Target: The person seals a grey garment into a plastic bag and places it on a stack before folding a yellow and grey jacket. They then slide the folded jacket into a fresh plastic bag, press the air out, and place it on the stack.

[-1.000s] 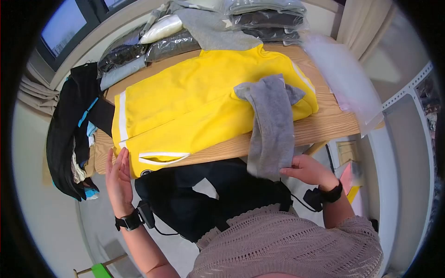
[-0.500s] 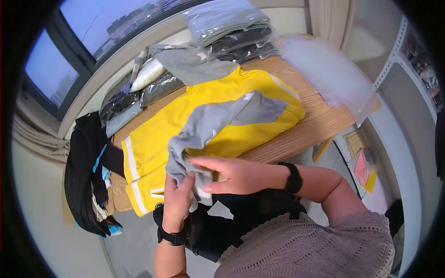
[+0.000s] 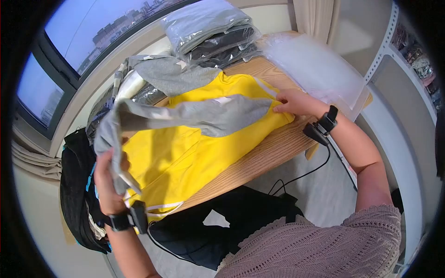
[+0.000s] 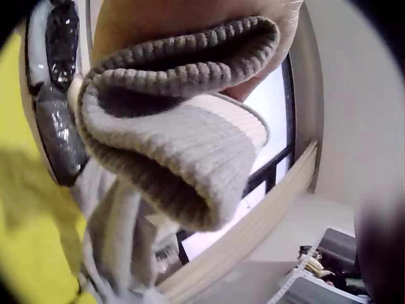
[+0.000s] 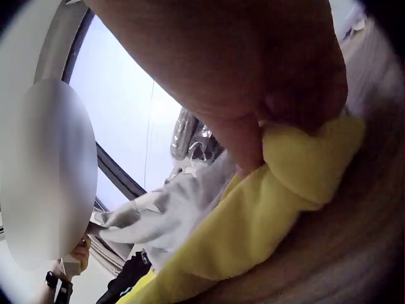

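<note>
Bright window daylight, fisheye edges, blurred close-ups

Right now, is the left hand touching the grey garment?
Touching. The left wrist view shows the left hand curled round the ribbed cuff of the grey garment; the head view agrees.

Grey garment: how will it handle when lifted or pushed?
Likely floppy: the grey garment drapes over the left hand, which grips its ribbed cuff, and runs across to the right hand. Probably light, since one hand holds an end aloft. Pushed, it would likely bunch rather than slide on the yellow jacket.
</note>
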Available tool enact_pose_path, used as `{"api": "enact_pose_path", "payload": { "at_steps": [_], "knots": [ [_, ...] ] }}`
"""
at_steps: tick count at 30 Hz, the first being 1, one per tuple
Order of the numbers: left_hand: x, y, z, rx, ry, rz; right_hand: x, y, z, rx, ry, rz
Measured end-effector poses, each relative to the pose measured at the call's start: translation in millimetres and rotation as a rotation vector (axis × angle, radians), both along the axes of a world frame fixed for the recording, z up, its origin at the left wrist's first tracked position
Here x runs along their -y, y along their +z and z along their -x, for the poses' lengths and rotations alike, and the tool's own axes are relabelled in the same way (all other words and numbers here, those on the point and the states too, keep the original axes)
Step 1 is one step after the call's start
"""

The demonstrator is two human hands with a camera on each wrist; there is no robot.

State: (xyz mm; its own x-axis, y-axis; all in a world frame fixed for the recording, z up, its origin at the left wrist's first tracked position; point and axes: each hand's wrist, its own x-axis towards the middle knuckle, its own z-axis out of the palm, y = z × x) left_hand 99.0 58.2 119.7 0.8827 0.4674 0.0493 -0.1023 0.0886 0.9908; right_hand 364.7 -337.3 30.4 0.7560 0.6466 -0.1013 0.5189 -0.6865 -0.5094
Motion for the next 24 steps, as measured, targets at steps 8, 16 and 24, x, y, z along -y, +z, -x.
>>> {"api": "enact_pose_path", "payload": {
  "at_steps": [8,16,24],
  "knots": [
    [-134,-30,7,-0.42,0.157,-0.694,-9,-16,-8,0.134,0.078,-0.036],
    [-101,-49,26,-0.396,0.088,-1.178,-8,-8,1,0.038,0.107,-0.226],
    [-83,-72,1,-0.607,-0.164,-1.459,-4,7,-3,-0.126,0.09,0.007]
  ]
}}
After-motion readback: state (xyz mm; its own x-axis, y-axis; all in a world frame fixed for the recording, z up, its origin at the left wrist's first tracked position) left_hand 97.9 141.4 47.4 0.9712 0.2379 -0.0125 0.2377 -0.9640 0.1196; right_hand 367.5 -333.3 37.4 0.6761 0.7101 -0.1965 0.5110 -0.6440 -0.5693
